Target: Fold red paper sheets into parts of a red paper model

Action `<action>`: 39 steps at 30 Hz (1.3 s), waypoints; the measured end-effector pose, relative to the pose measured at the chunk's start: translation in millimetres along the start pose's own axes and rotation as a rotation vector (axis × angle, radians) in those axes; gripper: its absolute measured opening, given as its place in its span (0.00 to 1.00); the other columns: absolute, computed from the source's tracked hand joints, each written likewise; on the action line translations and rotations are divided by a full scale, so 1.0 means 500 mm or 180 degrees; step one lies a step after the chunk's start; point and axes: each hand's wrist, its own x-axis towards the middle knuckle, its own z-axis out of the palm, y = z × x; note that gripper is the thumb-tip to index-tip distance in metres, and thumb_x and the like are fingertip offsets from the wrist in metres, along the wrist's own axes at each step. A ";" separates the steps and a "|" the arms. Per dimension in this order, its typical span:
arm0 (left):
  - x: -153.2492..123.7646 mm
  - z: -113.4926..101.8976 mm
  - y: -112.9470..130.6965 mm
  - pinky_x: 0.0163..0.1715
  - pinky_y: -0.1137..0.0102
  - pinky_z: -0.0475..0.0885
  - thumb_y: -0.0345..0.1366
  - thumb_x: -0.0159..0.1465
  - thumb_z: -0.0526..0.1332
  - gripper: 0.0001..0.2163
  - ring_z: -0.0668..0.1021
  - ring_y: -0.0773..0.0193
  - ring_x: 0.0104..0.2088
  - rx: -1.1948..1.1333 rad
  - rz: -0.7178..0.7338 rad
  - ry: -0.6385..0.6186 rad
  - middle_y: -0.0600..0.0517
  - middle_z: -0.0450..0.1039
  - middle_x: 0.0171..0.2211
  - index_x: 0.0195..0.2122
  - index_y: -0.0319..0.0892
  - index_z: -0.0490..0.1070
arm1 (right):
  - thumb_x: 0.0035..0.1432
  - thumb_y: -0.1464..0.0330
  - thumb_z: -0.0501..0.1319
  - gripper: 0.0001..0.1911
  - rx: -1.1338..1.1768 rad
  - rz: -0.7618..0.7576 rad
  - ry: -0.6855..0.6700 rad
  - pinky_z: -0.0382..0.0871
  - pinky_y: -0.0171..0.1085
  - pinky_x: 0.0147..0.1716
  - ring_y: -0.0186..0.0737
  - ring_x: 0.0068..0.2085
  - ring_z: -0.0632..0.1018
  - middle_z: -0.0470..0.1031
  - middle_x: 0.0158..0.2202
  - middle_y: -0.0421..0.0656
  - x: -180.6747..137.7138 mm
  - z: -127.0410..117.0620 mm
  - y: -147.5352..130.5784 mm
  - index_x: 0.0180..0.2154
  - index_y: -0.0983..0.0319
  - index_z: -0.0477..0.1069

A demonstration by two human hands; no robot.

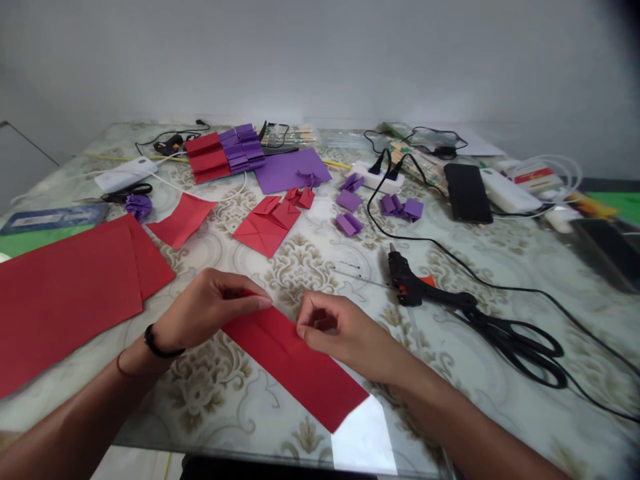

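Observation:
A long red paper strip lies folded on the patterned table in front of me. My left hand rests on the strip's upper left end, fingers pressed together and pinching its edge. My right hand curls over the strip's top edge a little to the right, fingertips pinched on the paper. A black band circles my left wrist.
Large red sheets lie at the left. Folded red and purple pieces are scattered ahead. A black glue gun and black scissors lie to the right, with cords, a phone and a power strip behind.

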 end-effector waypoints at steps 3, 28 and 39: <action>0.009 -0.050 -0.002 0.30 0.71 0.75 0.46 0.58 0.74 0.11 0.81 0.59 0.31 0.0042 0.0167 0.0468 0.49 0.85 0.30 0.31 0.44 0.86 | 0.54 0.69 0.65 0.07 -0.0029 0.0027 0.0038 0.57 0.35 0.27 0.33 0.27 0.65 0.67 0.25 0.35 0.001 -0.010 -0.001 0.28 0.59 0.67; 0.024 -0.031 -0.012 0.39 0.66 0.80 0.51 0.67 0.67 0.22 0.83 0.61 0.37 -0.0599 0.0833 0.1730 0.51 0.77 0.44 0.53 0.47 0.62 | 0.66 0.61 0.66 0.09 0.0217 -0.0671 0.0854 0.70 0.35 0.37 0.35 0.38 0.76 0.73 0.51 0.41 0.018 -0.030 0.023 0.47 0.54 0.72; -0.009 0.042 -0.024 0.30 0.73 0.71 0.41 0.69 0.65 0.11 0.77 0.66 0.32 -0.0620 0.0236 0.0051 0.52 0.78 0.34 0.50 0.43 0.77 | 0.62 0.60 0.69 0.17 -0.0058 -0.0498 0.0571 0.75 0.42 0.49 0.43 0.48 0.78 0.75 0.52 0.44 0.003 -0.009 0.011 0.51 0.53 0.74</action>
